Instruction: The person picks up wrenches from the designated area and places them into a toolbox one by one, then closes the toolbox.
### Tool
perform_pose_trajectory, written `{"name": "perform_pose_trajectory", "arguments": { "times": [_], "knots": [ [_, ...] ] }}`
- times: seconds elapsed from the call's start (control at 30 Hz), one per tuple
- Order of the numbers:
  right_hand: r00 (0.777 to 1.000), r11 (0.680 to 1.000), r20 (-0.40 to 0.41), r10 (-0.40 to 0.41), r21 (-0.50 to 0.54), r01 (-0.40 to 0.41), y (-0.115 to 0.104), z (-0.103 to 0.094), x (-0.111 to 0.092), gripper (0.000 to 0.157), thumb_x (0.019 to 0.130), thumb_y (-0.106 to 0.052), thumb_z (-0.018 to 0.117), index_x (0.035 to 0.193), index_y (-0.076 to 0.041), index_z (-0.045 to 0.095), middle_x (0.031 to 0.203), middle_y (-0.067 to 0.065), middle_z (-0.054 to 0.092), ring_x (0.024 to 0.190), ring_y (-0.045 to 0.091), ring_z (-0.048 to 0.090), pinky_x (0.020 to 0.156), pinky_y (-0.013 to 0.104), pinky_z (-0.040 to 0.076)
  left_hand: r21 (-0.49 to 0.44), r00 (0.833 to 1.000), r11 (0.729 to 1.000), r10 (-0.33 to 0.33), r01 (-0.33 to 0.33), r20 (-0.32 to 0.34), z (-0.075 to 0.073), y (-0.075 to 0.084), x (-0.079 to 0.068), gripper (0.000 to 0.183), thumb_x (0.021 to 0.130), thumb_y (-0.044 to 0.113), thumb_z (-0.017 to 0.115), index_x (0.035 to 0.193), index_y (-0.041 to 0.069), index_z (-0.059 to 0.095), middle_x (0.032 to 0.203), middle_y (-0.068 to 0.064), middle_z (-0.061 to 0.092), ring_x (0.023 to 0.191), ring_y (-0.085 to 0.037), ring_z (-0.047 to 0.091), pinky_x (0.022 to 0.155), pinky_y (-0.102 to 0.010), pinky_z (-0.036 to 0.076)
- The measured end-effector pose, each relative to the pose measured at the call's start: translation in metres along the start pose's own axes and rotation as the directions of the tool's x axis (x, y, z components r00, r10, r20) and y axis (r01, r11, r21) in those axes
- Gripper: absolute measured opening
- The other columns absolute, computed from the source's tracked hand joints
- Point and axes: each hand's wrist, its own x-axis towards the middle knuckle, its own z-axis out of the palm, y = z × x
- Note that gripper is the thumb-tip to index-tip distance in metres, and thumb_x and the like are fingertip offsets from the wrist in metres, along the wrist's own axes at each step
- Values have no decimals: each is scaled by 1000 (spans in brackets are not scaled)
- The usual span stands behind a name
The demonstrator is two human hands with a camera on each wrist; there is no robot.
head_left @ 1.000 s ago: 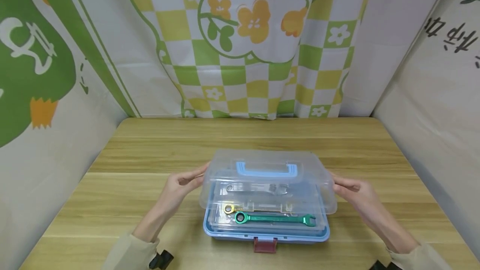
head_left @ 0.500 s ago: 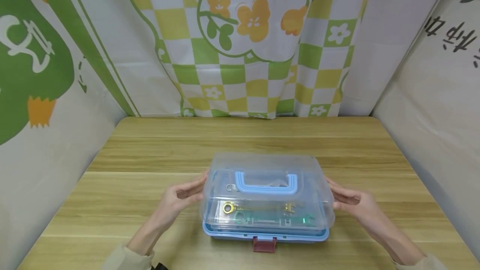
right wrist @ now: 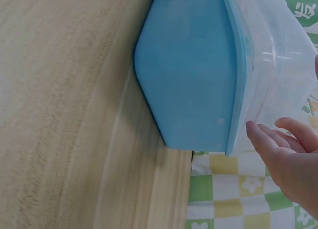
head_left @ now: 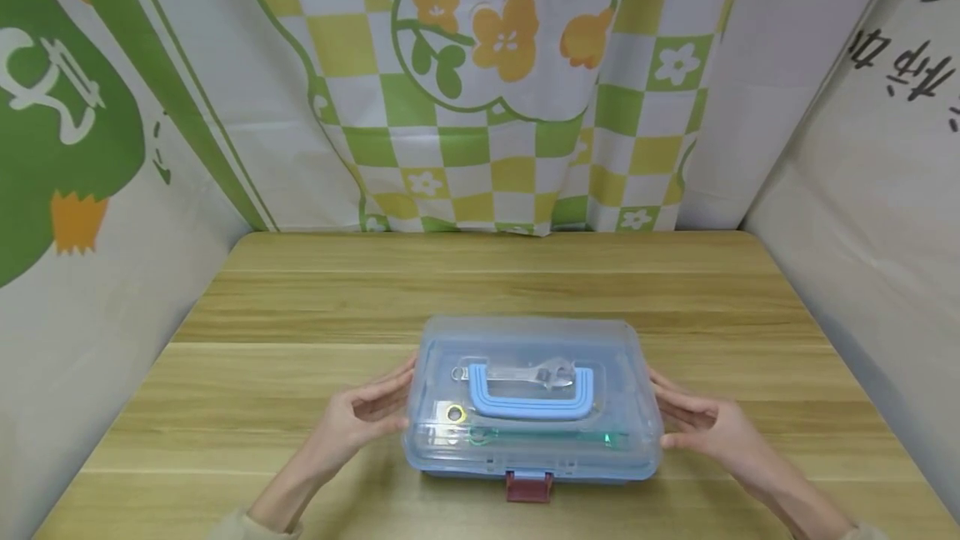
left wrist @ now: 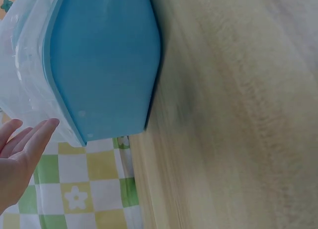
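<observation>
A toolbox with a blue base [left wrist: 104, 65] stands on the wooden table, its clear lid [head_left: 630, 407] down over it. On the lid lies a light-blue handle [head_left: 530, 408]. A dark red latch [head_left: 528, 487] hangs out at the front. Through the lid show a silver adjustable wrench [head_left: 555, 373], the ring end of a gold wrench [head_left: 455, 413] and a green wrench [head_left: 540, 437]. My left hand [head_left: 356, 415] is at the lid's left end, fingers extended and fingertips right at its side. My right hand [head_left: 712, 427] mirrors it at the right end, fingers likewise extended.
The wooden table [head_left: 315, 290] reaches back to a checked, flower-printed curtain [head_left: 465, 157]. White printed cloth walls [head_left: 862, 215] stand along both sides.
The lid has swung down toward the front and now covers the base and the wrenches. Its handle has tipped forward. Both hands have followed the lid down, staying at its sides.
</observation>
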Motion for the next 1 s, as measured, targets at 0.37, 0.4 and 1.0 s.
{"name": "perform_pose_trajectory", "arguments": {
  "times": [0.37,0.4,1.0],
  "knots": [
    [997,998,44,-65,30,64,8,3,-4,55,76,12,58,125,17,32,137,-16,34,115,4,44,91,17,36,22,1000,1000,4,-4,-4,3,-4,-7,54,75,-4,63,122,-16,39,135,-26,28,113,-9,48,91,-24,39],
    [997,997,45,-67,29,66,8,4,-4,55,77,12,58,125,17,32,137,-15,34,115,4,44,92,17,36,21,1000,1000,-2,3,-9,4,-4,-8,54,75,-4,64,122,-15,39,135,-25,28,113,-8,48,91,-25,38],
    [999,973,-35,12,-228,-19,-11,-11,1,39,87,-3,53,123,8,44,118,-9,56,100,6,56,78,21,48,-8,998,1000,-28,28,-56,10,-8,-12,58,78,-5,60,127,-15,32,134,-28,26,113,-3,46,91,-21,37]
  ]
}}
